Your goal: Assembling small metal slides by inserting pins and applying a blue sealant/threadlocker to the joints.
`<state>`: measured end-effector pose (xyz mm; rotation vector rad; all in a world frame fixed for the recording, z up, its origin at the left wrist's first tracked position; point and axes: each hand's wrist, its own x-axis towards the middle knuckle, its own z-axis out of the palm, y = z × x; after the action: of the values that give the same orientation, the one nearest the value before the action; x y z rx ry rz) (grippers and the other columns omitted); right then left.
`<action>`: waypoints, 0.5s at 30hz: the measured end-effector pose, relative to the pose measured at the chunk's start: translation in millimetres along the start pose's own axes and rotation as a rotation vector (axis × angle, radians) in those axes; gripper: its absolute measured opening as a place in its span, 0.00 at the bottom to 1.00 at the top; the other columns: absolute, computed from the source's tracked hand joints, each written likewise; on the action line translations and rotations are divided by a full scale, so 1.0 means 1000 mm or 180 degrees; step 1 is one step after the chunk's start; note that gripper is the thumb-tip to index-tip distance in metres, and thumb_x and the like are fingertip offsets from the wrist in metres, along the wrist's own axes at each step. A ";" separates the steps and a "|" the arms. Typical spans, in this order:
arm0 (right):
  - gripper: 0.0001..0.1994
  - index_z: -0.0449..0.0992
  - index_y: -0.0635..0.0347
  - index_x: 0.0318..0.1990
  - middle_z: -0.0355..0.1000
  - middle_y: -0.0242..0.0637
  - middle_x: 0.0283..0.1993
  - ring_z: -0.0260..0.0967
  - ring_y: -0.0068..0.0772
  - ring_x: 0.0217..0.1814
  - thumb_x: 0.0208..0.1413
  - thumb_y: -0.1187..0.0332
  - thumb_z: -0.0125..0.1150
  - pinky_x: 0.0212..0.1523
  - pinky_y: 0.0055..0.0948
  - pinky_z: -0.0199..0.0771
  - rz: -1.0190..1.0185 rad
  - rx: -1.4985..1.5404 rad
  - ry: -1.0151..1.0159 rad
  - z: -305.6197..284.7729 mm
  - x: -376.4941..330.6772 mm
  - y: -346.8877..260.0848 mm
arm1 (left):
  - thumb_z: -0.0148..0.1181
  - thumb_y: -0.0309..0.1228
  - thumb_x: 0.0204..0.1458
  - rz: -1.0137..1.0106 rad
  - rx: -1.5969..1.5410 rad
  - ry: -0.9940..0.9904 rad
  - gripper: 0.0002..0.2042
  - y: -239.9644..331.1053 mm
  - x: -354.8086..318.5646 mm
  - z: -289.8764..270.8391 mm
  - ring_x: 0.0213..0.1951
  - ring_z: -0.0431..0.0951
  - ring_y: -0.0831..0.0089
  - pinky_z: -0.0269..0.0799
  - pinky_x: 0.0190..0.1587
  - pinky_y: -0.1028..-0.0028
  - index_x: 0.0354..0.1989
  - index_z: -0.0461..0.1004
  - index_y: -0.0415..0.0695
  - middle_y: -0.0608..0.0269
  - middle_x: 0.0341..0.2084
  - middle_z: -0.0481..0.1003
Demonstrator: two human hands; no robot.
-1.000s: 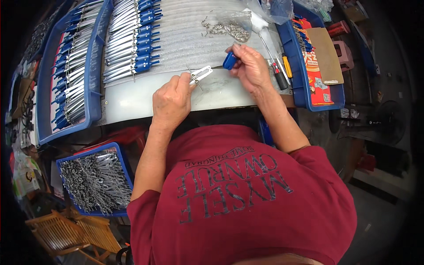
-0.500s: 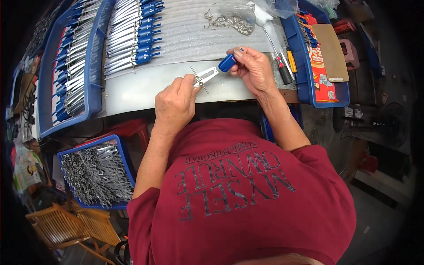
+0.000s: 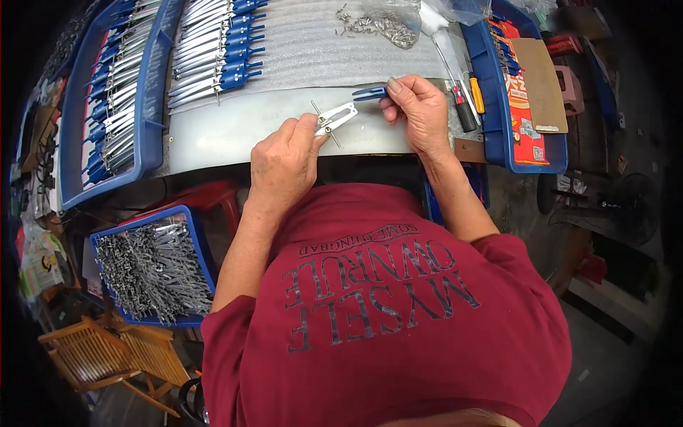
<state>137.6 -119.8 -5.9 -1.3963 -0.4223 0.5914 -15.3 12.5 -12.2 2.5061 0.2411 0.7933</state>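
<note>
In my left hand, fingers closed, is a silver metal part with a slotted, fork-like end and thin crosswise pins. That end points up and to the right. My right hand pinches a blue plastic cover between thumb and fingers, seen nearly edge-on. The cover sits just above and right of the slotted end, with its tip close by; I cannot tell whether they touch. Both hands are over the front of the pale worktop. What my left palm holds of the metal part is hidden.
Silver pieces with blue ends lie in a row on foam sheeting. A blue tray of similar pieces stands left; another tray holds cardboard. Screws, screwdrivers and a low bin of metal parts surround me.
My right hand has shifted slightly right and turned the blue cover from its broad face to nearly edge-on. My left hand still holds the metal part in much the same place.
</note>
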 end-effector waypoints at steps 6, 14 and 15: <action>0.09 0.70 0.62 0.26 0.66 0.32 0.17 0.57 0.16 0.14 0.51 0.66 0.55 0.16 0.14 0.56 0.0207 -0.0178 -0.0046 0.001 -0.002 -0.004 | 0.56 0.29 0.43 -0.0001 0.0040 -0.0020 0.09 0.002 -0.001 -0.002 0.17 0.68 0.65 0.63 0.17 0.71 0.32 0.67 0.41 0.60 0.17 0.64; 0.10 0.70 0.61 0.24 0.66 0.31 0.16 0.56 0.14 0.12 0.51 0.64 0.55 0.12 0.13 0.55 0.0495 -0.0017 -0.0137 0.002 -0.004 -0.008 | 0.57 0.29 0.42 0.0018 0.0159 -0.0108 0.09 0.001 -0.004 -0.004 0.16 0.68 0.66 0.64 0.17 0.70 0.31 0.66 0.41 0.61 0.17 0.64; 0.11 0.71 0.61 0.24 0.66 0.31 0.16 0.56 0.13 0.12 0.50 0.64 0.56 0.12 0.13 0.55 0.0496 0.0028 -0.0157 0.001 -0.004 -0.007 | 0.57 0.29 0.42 0.0039 0.0188 -0.0103 0.09 0.001 -0.004 -0.004 0.16 0.68 0.66 0.64 0.17 0.71 0.31 0.66 0.41 0.61 0.17 0.64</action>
<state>134.9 -121.4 1.9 -1.4167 -0.3514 0.7552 -20.9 12.3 -11.0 2.5758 0.2415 0.7604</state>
